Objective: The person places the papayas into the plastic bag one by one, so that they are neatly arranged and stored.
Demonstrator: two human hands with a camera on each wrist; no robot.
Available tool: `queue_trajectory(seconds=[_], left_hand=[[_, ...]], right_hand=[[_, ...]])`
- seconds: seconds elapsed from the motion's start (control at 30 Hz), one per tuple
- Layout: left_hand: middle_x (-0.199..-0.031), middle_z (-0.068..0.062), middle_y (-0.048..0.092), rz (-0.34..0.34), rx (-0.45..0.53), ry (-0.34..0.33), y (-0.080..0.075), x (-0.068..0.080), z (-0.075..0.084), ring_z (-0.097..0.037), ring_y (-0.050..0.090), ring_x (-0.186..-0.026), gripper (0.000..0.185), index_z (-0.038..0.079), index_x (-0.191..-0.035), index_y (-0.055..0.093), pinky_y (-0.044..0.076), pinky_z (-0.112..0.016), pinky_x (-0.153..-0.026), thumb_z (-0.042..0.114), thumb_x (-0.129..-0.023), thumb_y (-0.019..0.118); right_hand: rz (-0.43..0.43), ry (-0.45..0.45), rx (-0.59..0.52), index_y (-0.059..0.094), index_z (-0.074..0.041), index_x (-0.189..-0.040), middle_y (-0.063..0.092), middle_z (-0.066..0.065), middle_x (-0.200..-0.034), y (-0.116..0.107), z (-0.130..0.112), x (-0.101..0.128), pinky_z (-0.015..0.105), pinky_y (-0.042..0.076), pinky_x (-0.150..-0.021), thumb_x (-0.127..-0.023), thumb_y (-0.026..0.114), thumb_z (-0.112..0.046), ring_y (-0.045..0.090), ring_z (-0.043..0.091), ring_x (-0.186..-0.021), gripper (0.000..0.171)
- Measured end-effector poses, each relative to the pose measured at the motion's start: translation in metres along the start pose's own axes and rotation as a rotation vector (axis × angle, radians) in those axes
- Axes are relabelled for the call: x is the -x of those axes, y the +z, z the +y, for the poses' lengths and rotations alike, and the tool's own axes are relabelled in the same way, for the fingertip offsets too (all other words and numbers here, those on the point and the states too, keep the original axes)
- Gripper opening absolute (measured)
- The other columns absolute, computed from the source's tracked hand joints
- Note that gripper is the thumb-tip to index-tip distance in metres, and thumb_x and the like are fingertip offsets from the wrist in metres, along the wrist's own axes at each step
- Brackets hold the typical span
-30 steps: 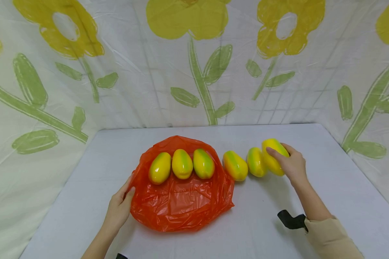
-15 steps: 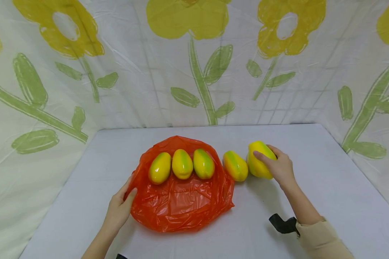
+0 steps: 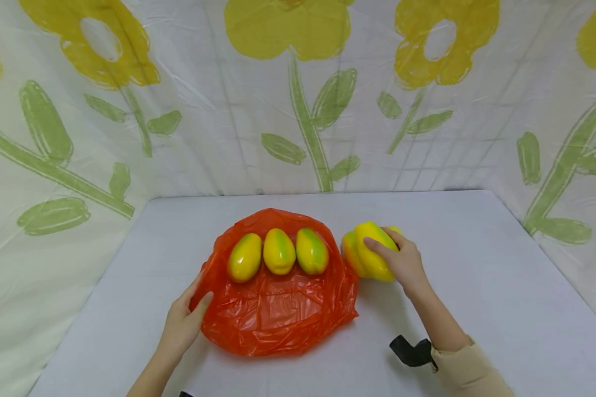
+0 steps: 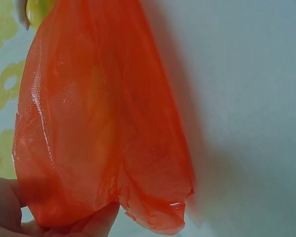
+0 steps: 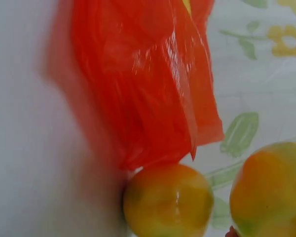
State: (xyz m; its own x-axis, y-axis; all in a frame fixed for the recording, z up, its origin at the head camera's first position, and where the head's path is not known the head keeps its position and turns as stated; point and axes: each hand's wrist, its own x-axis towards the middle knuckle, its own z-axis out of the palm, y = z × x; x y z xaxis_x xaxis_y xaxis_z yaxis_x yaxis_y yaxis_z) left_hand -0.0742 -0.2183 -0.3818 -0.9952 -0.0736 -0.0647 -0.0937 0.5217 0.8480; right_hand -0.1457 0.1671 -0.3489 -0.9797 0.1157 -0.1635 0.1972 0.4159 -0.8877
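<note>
Bag of thin red plastic (image 3: 278,311), approx. half loaded by the look of it: 3 glossy yellow-green oval fruits (image 3: 280,252) inside, 3 outside, 6 tot. L hand (image 3: 182,317) pinches bag's left rim; R hand (image 3: 402,260) grips 1 loose fruit (image 3: 377,264) right of bag, w/ nearer fruit (image 3: 349,251) at bag's edge, farther fruit (image 3: 394,229) mostly hidden.

On the table (image 3: 482,275), a glossy, crinkled red plastic bag (image 3: 278,333) with its mouth spread wide, held at the left edge by the left hand (image 3: 182,322). Inside it, three yellow fruits (image 3: 280,251) streaked with green, side by side, the leftmost slanted. Just right of the bag, an orange-tinged fruit (image 3: 350,255), resting on the table. Overlapping that in the head view, a tilted, shiny yellow fruit (image 3: 370,264), gripped by the right hand (image 3: 404,262). Behind the fingers, a mostly hidden fruit (image 3: 394,229).
</note>
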Motion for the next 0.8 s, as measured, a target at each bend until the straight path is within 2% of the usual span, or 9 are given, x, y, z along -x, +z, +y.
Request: queue_trajectory(seconds=[0.37, 0.57, 0.73, 0.8], left_hand=[[-0.151, -0.026, 0.032, 0.035, 0.014, 0.046, 0.0, 0.0, -0.001, -0.046, 0.032, -0.137, 0.058, -0.005, -0.149, 0.03, 0.033, -0.05, -0.106, 0.004, -0.098, 0.055], [-0.151, -0.027, 0.032, 0.032, 0.025, 0.039, 0.0, 0.0, -0.002, -0.046, 0.032, -0.137, 0.059, -0.006, -0.149, 0.029, 0.033, -0.049, -0.105, 0.0, -0.097, 0.055], [-0.152, -0.026, 0.03, 0.021, 0.028, 0.017, 0.001, -0.001, -0.004, -0.045, 0.03, -0.138, 0.06, -0.005, -0.15, 0.027, 0.032, -0.048, -0.107, -0.001, -0.097, 0.053], [-0.152, -0.026, 0.03, 0.017, 0.03, 0.007, 0.002, -0.001, -0.004, -0.044, 0.03, -0.138, 0.06, -0.005, -0.15, 0.026, 0.033, -0.048, -0.107, -0.001, -0.097, 0.053]], right_hand=[[-0.011, -0.003, -0.094, 0.042, -0.004, -0.146, 0.044, 0.018, -0.138, 0.016, -0.007, 0.003, 0.037, 0.042, -0.089, -0.092, 0.064, -0.039, 0.042, 0.031, -0.113, 0.068], [-0.043, -0.002, -0.112, 0.045, -0.006, -0.145, 0.047, 0.017, -0.138, 0.028, -0.013, 0.008, 0.038, 0.043, -0.091, -0.092, 0.064, -0.041, 0.045, 0.031, -0.112, 0.066], [-0.074, -0.027, -0.159, 0.046, -0.005, -0.144, 0.044, 0.017, -0.144, 0.042, -0.017, 0.015, 0.046, 0.042, -0.101, -0.089, 0.067, -0.041, 0.044, 0.033, -0.119, 0.069], [-0.085, -0.036, -0.171, 0.045, -0.003, -0.144, 0.044, 0.018, -0.144, 0.049, -0.019, 0.019, 0.047, 0.043, -0.102, -0.088, 0.068, -0.043, 0.044, 0.033, -0.12, 0.072]])
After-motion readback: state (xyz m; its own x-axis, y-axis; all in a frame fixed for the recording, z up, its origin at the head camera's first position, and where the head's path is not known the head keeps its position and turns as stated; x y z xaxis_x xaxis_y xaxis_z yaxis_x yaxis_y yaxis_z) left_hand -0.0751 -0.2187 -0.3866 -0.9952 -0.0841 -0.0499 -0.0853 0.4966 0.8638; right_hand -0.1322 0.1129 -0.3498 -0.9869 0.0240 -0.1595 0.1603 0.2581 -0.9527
